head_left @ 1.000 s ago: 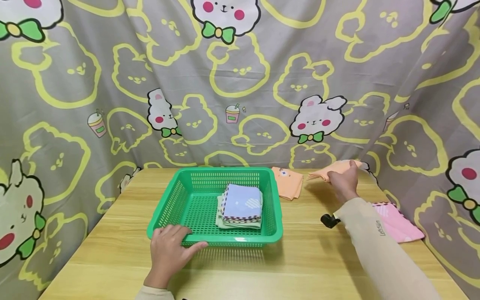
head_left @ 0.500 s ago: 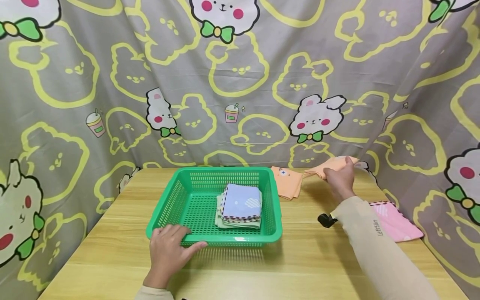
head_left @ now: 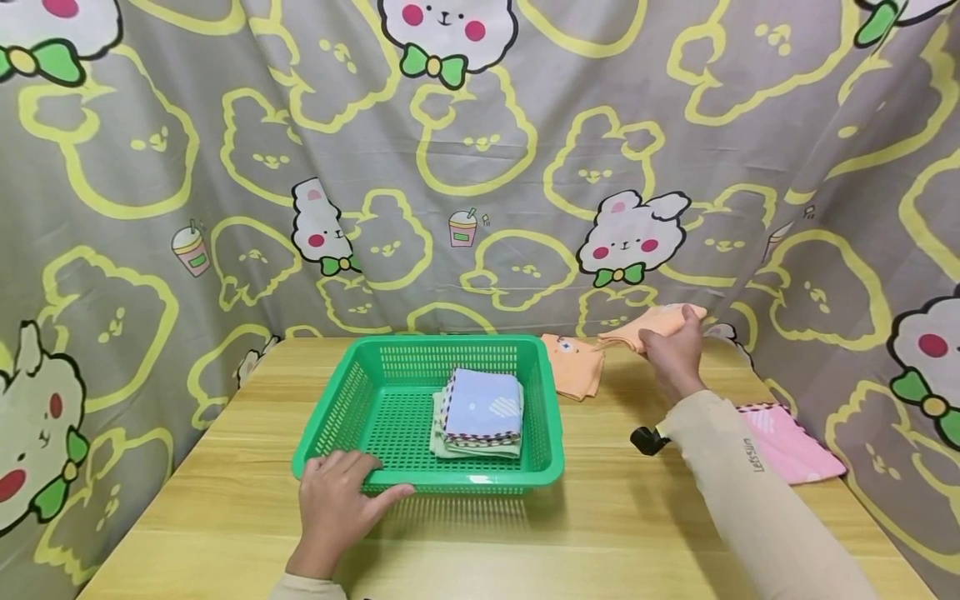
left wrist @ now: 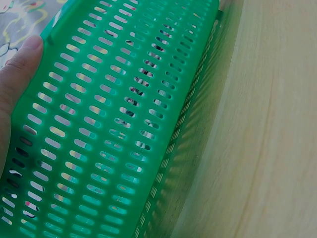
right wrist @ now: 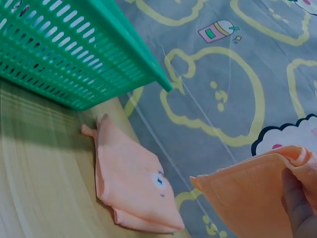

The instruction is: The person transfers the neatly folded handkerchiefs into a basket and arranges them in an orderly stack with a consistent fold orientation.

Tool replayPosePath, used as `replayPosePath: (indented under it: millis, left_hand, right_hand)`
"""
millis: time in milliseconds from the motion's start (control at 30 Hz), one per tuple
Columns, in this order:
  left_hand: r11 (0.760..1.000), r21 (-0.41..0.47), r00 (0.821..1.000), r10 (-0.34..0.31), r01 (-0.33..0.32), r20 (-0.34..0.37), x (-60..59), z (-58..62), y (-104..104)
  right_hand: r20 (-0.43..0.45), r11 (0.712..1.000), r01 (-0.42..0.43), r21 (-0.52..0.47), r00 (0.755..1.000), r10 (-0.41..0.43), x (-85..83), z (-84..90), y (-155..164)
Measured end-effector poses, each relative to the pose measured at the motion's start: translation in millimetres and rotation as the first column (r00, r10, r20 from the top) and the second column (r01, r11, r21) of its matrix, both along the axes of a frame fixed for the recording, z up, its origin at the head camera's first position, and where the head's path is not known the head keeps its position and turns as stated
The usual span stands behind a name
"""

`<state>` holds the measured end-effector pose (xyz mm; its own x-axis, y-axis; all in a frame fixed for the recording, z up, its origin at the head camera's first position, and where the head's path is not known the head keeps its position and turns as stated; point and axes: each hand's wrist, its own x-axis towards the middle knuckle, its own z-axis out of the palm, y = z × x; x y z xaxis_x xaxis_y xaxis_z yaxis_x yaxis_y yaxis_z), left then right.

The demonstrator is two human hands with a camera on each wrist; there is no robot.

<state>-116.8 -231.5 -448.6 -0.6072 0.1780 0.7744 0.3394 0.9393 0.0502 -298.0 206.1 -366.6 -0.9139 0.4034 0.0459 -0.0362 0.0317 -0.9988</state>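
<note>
My left hand grips the near rim of a green plastic basket at its left part, fingers over the edge and thumb along the outside. My right hand pinches a folded orange towel, raised off the table at the back right. Close to that towel, a second folded orange towel with a small face print lies beside the basket's right wall. In the right wrist view, a thumb presses on the held towel. Inside the basket, a folded blue towel tops a small stack.
A pink towel lies at the table's right side, partly behind the right sleeve. Below the right wrist sticks out a small black object. A grey patterned curtain hangs behind the wooden table.
My right hand has moved a little left and up with the orange towel, its left end coming closer to the other orange towel. The left hand and basket have stayed put.
</note>
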Motion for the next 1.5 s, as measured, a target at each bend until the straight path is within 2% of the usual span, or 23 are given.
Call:
replayPosePath:
  millis: [400, 667, 933, 1233, 1500]
  left_hand:
    - [1.0, -0.004, 1.0, 0.005, -0.005, 0.016, -0.1, 0.4, -1]
    - [1.0, -0.009, 1.0, -0.001, 0.001, 0.005, 2.3, 4.0, -3]
    - [1.0, -0.007, 1.0, -0.008, 0.008, 0.009, -0.4, 2.3, -3]
    - [1.0, -0.005, 1.0, -0.004, 0.005, 0.024, -0.8, 1.4, -1]
    - [1.0, -0.012, 1.0, -0.001, 0.001, 0.017, -0.8, 1.6, -1]
  right_hand:
    - [-0.029, 0.999, -0.035, -0.025, 0.999, 0.034, 6.2, 15.8, -14]
    - [-0.045, 0.997, -0.076, -0.032, 0.996, 0.074, 7.1, 20.1, -25]
    - [-0.046, 0.998, -0.063, -0.028, 0.997, 0.061, 8.2, 26.0, -27]
    - [-0.046, 0.998, -0.057, -0.042, 0.997, 0.055, 8.6, 25.2, -33]
    - [-0.077, 0.993, -0.092, -0.071, 0.993, 0.087, 8.8, 24.7, -37]
